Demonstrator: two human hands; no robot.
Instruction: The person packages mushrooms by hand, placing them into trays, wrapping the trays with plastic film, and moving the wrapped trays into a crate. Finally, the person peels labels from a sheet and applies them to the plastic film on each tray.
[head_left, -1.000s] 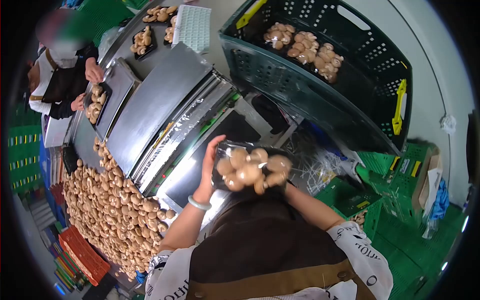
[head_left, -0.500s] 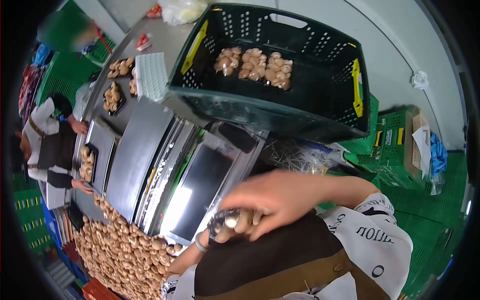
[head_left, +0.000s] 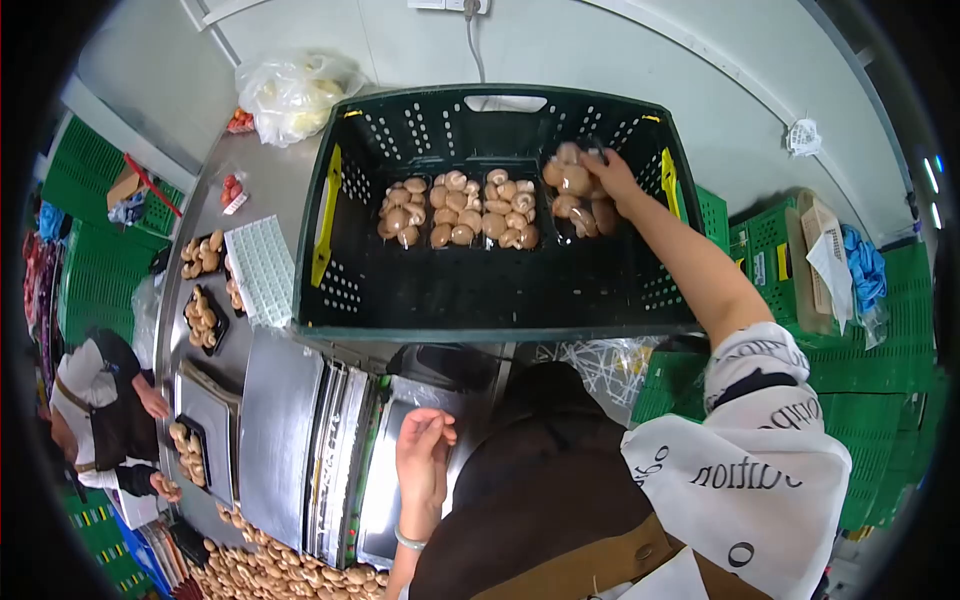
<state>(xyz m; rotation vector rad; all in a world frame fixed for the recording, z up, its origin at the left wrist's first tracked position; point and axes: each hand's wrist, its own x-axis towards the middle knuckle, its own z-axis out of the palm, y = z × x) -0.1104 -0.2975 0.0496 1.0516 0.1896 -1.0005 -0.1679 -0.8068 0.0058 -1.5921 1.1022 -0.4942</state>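
My right hand (head_left: 618, 182) is inside the dark green crate (head_left: 460, 325), its fingers closed around the edge of a wrapped tray of mushrooms (head_left: 575, 205) at the crate's right side. That tray looks somewhat blurred. Three more wrapped trays of mushrooms (head_left: 455, 210) lie side by side on the crate floor to its left. Nothing shows in my left hand (head_left: 425, 455), which is raised over the shiny wrapping machine (head_left: 380, 490), its fingers curled with thumb and fingertips together.
A heap of loose mushrooms (head_left: 280, 575) covers the bench at lower left. Trays of mushrooms (head_left: 203, 320) and a stack of white labels (head_left: 262, 270) lie left of the crate. A co-worker (head_left: 100, 410) handles mushrooms at far left. Green crates (head_left: 775, 260) stand at right.
My right hand has carried the mushroom tray from in front of my body into the crate. My left hand has come away from it. The camera view has shifted toward the crate.
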